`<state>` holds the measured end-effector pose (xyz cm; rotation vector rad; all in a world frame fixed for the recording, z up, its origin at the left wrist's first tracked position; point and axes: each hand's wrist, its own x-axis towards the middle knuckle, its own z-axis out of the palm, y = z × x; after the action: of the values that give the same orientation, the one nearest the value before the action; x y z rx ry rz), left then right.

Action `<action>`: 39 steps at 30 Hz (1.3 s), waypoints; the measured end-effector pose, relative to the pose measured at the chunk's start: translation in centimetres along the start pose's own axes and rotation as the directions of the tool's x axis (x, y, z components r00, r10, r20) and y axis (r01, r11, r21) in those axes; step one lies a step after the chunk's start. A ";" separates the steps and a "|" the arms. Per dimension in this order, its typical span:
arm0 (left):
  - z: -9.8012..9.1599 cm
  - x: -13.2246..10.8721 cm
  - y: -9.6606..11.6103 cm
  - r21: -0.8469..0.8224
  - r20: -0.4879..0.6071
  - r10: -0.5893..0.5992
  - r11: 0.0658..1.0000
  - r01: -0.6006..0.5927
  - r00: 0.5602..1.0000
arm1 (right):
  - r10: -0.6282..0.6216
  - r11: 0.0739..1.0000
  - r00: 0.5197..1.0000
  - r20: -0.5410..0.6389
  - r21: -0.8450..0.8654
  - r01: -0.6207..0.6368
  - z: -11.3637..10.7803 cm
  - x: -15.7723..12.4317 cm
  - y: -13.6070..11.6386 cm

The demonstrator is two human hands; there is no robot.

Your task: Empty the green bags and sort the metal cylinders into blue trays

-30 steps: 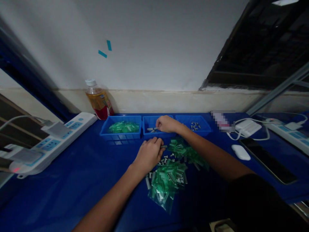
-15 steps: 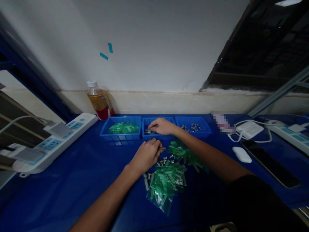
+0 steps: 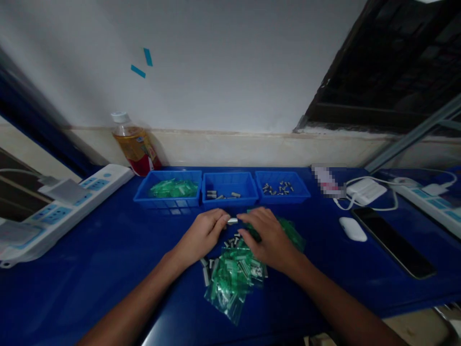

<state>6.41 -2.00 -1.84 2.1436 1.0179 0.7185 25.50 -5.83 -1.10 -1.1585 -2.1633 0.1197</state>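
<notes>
A heap of small green plastic bags (image 3: 234,276) holding metal pieces lies on the blue table (image 3: 90,269), with loose silver parts around it. My left hand (image 3: 202,234) is curled and pinches one end of a small silver metal piece (image 3: 232,221). My right hand (image 3: 268,236) rests over the heap, its fingertips meeting the same piece from the other side. Behind stand three blue trays: the left tray (image 3: 166,191) with green bags, the middle tray (image 3: 229,188) with a few metal pieces, the right tray (image 3: 281,187) with small silver parts.
A drink bottle (image 3: 132,144) stands against the wall at the back left. A white power strip (image 3: 65,202) lies at the left. To the right lie a white charger with cable (image 3: 365,191), a white earbud case (image 3: 353,228), a dark phone (image 3: 394,242) and another power strip (image 3: 432,202).
My right hand has come back from the middle tray to the heap and now meets my left hand at the small metal piece. The view has tilted down slightly.
</notes>
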 end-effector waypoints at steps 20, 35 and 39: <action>0.4 -0.5 0.3 0.116 -0.065 0.178 0.979 -0.169 0.982 | 0.168 0.984 0.986 -0.010 0.068 -0.167 -0.1 -0.1 1.0; 0.7 -1.0 1.3 0.240 -0.087 0.327 0.924 -0.298 0.941 | 0.124 0.991 0.991 0.045 0.052 -0.126 0.6 -0.4 -0.1; 0.4 -1.1 1.6 0.251 -0.131 0.241 0.946 -0.203 0.962 | 0.117 0.988 0.993 0.004 0.097 -0.116 0.6 -0.5 -0.4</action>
<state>6.81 -3.83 -1.18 2.4684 0.9946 0.9299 25.08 -6.34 -1.70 -1.2282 -2.0643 0.2720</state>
